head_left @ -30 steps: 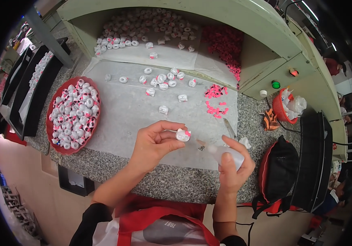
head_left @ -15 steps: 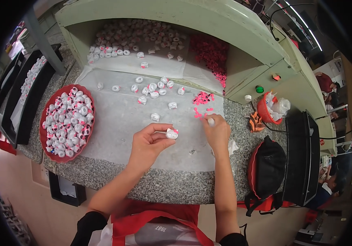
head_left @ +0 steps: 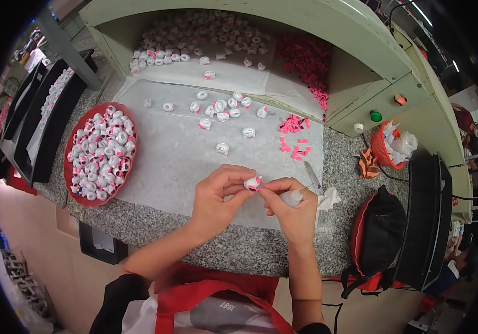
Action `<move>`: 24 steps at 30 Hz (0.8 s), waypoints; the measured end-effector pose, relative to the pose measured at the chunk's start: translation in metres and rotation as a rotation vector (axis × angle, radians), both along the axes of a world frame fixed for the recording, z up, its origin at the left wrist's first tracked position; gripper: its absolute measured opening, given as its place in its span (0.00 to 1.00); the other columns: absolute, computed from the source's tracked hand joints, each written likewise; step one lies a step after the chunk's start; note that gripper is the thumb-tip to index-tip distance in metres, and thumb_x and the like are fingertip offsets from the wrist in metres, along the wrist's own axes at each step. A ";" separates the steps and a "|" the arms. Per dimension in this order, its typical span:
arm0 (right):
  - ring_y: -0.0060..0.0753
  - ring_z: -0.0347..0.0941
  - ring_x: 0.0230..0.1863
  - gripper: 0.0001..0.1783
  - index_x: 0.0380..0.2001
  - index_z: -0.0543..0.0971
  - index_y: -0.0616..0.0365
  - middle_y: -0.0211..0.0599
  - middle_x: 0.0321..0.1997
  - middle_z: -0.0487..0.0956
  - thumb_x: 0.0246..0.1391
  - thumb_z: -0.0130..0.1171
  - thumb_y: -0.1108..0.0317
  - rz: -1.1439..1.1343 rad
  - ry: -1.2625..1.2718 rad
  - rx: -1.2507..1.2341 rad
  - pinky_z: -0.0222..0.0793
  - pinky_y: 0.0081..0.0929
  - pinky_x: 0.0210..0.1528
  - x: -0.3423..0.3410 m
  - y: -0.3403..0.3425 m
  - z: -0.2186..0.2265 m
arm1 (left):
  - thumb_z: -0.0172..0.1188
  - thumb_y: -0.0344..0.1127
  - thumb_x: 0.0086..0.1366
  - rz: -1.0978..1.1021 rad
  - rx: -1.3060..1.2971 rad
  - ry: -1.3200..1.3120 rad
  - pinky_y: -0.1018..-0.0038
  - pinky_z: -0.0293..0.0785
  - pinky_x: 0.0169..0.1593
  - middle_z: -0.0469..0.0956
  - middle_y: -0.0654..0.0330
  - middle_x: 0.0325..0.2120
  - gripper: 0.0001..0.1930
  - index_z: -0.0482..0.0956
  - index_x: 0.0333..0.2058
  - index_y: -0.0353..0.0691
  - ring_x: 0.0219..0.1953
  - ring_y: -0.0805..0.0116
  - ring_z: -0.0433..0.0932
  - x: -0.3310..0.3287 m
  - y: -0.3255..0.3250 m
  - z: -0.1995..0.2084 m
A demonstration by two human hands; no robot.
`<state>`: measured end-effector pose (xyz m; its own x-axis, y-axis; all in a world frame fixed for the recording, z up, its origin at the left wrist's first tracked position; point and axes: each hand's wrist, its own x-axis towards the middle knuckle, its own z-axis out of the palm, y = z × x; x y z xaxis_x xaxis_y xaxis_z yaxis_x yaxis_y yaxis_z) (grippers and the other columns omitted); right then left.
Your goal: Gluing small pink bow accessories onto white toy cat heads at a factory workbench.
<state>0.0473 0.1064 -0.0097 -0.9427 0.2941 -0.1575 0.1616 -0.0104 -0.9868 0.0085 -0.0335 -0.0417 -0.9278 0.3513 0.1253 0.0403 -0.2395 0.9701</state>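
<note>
While a red tray (head_left: 86,202) of white pieces is sitting by the left edge of the bench (head_left: 239,250), the left hand (head_left: 219,195) is pinching a white figure (head_left: 251,183) over the bench toward mid front edge, the right hand (head_left: 294,214) is touching its pink part and gripping a translucent bottle (head_left: 292,197), and a black bag (head_left: 382,231) is lying near the right edge.

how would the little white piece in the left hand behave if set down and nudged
Probably light: the left hand holds the white piece in a pinch. Its rounded sides suggest it may rock or roll. Likely stiff, as similar pieces heaped in the red tray look undented.
</note>
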 end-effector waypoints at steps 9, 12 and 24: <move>0.14 0.66 0.19 0.09 0.28 0.75 0.65 0.30 0.22 0.73 0.39 0.61 0.78 0.001 0.089 0.073 0.61 0.11 0.19 0.004 -0.003 -0.004 | 0.52 0.17 0.52 -0.145 0.169 -0.235 0.73 0.70 0.48 0.69 0.52 0.42 0.13 0.71 0.39 0.28 0.44 0.66 0.71 -0.005 -0.007 0.011; 0.15 0.66 0.20 0.10 0.29 0.76 0.65 0.30 0.23 0.73 0.39 0.61 0.79 0.044 0.169 0.128 0.60 0.11 0.19 0.004 0.001 -0.009 | 0.52 0.17 0.53 -0.140 0.167 -0.146 0.72 0.70 0.48 0.69 0.51 0.42 0.12 0.71 0.39 0.28 0.44 0.65 0.71 -0.002 -0.002 0.006; 0.14 0.65 0.19 0.08 0.28 0.76 0.64 0.31 0.23 0.73 0.40 0.61 0.78 0.089 0.137 0.082 0.59 0.11 0.18 0.000 0.005 -0.011 | 0.53 0.20 0.54 -0.129 0.185 -0.277 0.74 0.69 0.46 0.74 0.53 0.38 0.12 0.72 0.39 0.29 0.41 0.68 0.73 -0.002 0.000 0.000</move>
<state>0.0477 0.1111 -0.0205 -0.9766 0.2151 -0.0044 0.0220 0.0795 -0.9966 0.0068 -0.0334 -0.0414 -0.8852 0.4623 -0.0522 -0.2596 -0.3979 0.8799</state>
